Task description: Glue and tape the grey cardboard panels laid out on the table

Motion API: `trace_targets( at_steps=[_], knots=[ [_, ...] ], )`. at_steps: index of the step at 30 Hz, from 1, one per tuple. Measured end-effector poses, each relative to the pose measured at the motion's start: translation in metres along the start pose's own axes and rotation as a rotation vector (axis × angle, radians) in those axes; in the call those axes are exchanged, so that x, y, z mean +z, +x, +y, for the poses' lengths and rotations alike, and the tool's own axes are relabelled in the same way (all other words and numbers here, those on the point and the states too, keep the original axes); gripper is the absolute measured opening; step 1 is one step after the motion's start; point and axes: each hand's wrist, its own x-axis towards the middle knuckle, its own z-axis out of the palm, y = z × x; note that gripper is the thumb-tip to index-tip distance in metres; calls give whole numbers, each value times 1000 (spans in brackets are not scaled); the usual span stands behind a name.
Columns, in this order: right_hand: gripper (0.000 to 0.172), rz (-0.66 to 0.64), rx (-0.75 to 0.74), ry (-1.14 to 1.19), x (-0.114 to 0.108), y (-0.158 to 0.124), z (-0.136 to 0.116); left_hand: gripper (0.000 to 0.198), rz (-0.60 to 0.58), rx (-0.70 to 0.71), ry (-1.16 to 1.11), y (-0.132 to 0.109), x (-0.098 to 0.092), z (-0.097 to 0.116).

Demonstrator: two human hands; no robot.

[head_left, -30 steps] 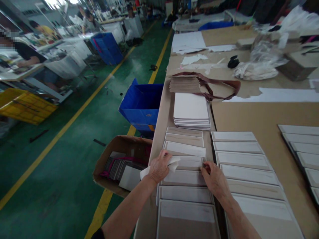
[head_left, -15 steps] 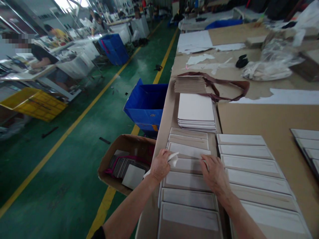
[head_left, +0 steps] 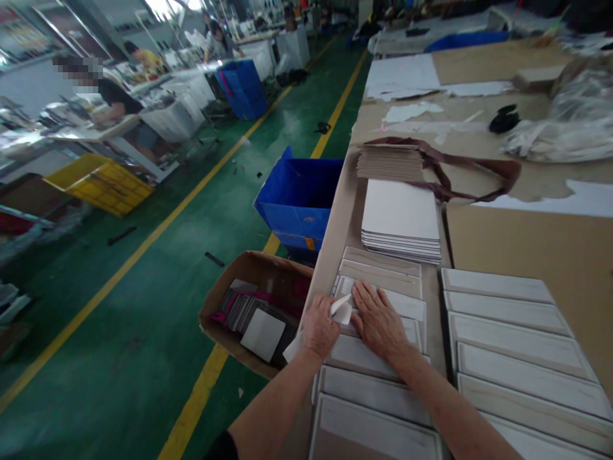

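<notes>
My left hand [head_left: 322, 326] is closed around some white paper strips [head_left: 341, 310], whose ends stick out on both sides of the fist. Beside it, my right hand [head_left: 378, 319] lies flat, fingers stretched, on a white strip [head_left: 405, 305] that covers part of a panel in the left row. Overlapping beige panels [head_left: 378, 434] with white strips run down the table towards me under both forearms. A second row of such panels [head_left: 517, 329] lies to the right. Beyond my hands sits a stack of white boards [head_left: 401, 207].
Behind the boards stands a brown stack of pieces [head_left: 390, 161] with a dark brown strap [head_left: 502, 182]. Left of the table edge are a cardboard box [head_left: 258, 262] holding panels and a blue bin [head_left: 297, 217]. Plastic wrapping [head_left: 569, 121] lies far right. People work at tables across the aisle.
My right hand has moved left along the white strip, from its right end to beside my left hand, and now lies flat. The view has shifted slightly left.
</notes>
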Motion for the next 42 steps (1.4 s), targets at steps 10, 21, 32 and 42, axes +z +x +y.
trace_targets(
  at_steps=[10, 21, 32, 42],
  knots=[
    [53, -56, -21, -59, -6, 2, -3, 33, -75, -42, 10, 0, -3, 5],
    [56, -86, 7, -22, -9, 4, -7, 57, -129, 22, 73, 0, -5, 4],
    [35, -133, 11, 15, -10, 5, -4, 71, -394, 268, 232, 27, -12, 7],
    [58, -84, 57, -56, -20, -25, 32, 75, -422, 272, 222, 31, -17, 7]
  ],
)
